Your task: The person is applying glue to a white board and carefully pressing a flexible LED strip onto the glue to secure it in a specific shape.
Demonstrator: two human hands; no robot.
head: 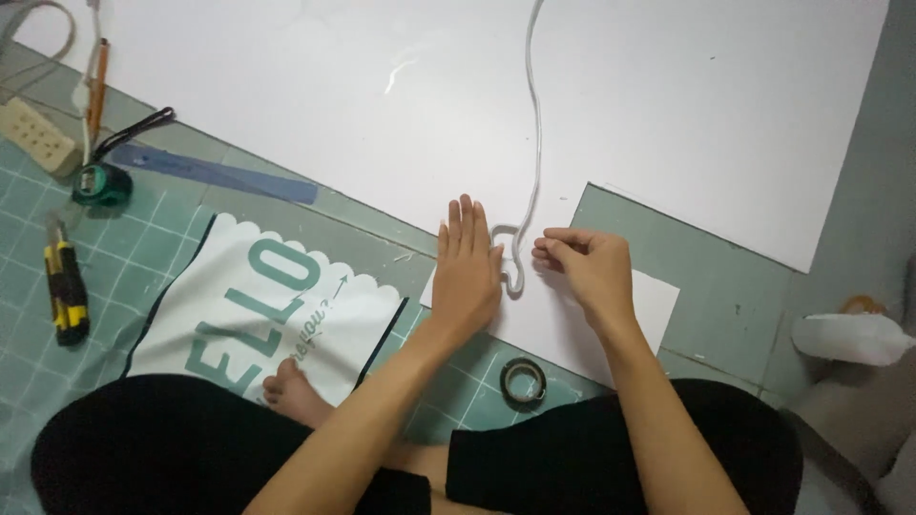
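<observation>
Seated on the floor, a person presses the flat, open left hand [467, 270] beside a white cord [530, 153] looped on a white board [458, 105], the right hand [587, 268] pinching the bend—steady, even pressure likely holds the shape best.

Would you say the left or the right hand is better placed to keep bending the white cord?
Probably the right hand: its fingertips pinch beside the white cord, while the left hand lies flat, pressing the board.

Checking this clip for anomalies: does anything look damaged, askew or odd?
The white sheet has a rectangular notch missing from its near edge. The white cord snakes unevenly across it to a loop between the hands. Nothing spilled.
</observation>
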